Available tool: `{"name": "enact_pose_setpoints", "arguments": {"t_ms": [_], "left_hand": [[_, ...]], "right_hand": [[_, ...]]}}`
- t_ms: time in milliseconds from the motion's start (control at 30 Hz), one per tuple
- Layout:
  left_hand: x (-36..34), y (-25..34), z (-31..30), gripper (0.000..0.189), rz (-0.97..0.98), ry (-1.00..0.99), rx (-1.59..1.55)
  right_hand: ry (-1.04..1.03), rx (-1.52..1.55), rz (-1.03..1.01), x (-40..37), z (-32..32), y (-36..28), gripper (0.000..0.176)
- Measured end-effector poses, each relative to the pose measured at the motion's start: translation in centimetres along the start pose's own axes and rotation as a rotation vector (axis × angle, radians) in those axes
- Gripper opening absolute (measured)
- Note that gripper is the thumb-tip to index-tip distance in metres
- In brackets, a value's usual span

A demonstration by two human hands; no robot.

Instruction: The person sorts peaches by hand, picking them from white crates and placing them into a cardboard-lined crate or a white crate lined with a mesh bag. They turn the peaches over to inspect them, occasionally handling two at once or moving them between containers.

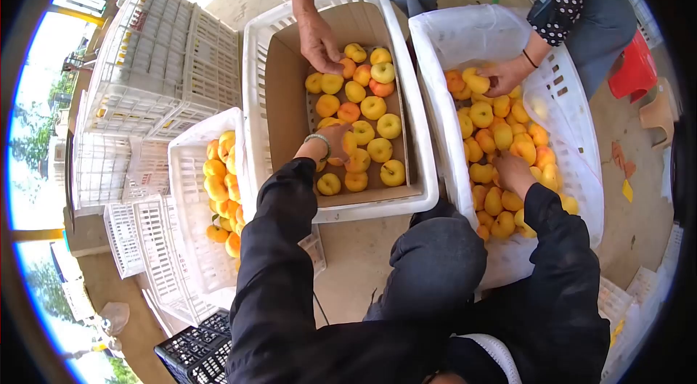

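Note:
My left hand (pixel 334 139), with a beaded bracelet at the wrist, reaches into a crate lined with brown cardboard (pixel 284 104). Its fingers are curled round a yellow peach (pixel 349 143) among flattish peaches laid out in a single layer. To the right, my right hand (pixel 516 173) dips into a white-lined crate (pixel 465 25) heaped with yellow peaches (pixel 502 136). Those fingertips are hidden among the fruit, so their grip does not show. Both my sleeves are black.
Opposite, a person in dotted sleeves has one hand (pixel 318 39) over the cardboard-lined crate and another hand (pixel 512 75) at a peach (pixel 476 81). More peaches fill a white crate (pixel 207 268) at left. Stacked crates (pixel 141 64) stand behind it. A red stool (pixel 633 68) is at right.

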State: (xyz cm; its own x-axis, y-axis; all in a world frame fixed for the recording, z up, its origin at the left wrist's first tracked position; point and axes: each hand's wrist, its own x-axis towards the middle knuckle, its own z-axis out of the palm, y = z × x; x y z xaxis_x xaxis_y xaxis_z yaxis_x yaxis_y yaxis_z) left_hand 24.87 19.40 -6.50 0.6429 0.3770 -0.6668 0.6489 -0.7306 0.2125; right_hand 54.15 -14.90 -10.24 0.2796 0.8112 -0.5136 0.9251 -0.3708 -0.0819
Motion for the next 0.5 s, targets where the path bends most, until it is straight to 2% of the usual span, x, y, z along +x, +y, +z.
{"name": "enact_pose_setpoints", "arguments": {"t_ms": [67, 133, 267, 333, 367, 433, 467, 500], "left_hand": [[0.9, -1.4, 0.3, 0.086, -0.056, -0.038, 0.016], [1.6, -2.0, 1.6, 0.076, -0.059, -0.114, 0.124], [3.0, -6.1, 2.9, 0.069, -0.05, -0.168, 0.045], [1.6, -6.3, 1.6, 0.059, -0.072, 0.079, 0.057], [0.9, -6.2, 0.7, 0.059, -0.084, 0.088, 0.052], [-1.2, -5.3, -1.3, 0.048, -0.082, 0.272, -0.097], [-2.4, -4.6, -2.0, 0.041, -0.018, 0.354, -0.132], [-3.7, -3.8, -2.4, 0.041, 0.008, 0.395, -0.21]], "right_hand": [[-0.027, -0.075, 0.048, 0.5, 0.1, -0.8, 0.034], [-0.015, -0.129, 0.035, 0.0, 0.4, -0.9, 0.033], [0.033, -0.2, 0.019, 1.1, 2.0, -0.8, 0.026], [0.035, -0.171, 0.082, 1.4, 1.5, -1.4, 0.019], [0.043, -0.177, 0.07, 1.6, 1.7, -1.3, 0.019], [-0.053, -0.265, 0.018, 2.3, 2.8, -0.9, 0.034], [-0.051, -0.271, 0.017, 2.8, 3.6, -1.3, 0.034], [0.012, -0.225, 0.04, 3.1, 4.4, -1.6, 0.037]]}}
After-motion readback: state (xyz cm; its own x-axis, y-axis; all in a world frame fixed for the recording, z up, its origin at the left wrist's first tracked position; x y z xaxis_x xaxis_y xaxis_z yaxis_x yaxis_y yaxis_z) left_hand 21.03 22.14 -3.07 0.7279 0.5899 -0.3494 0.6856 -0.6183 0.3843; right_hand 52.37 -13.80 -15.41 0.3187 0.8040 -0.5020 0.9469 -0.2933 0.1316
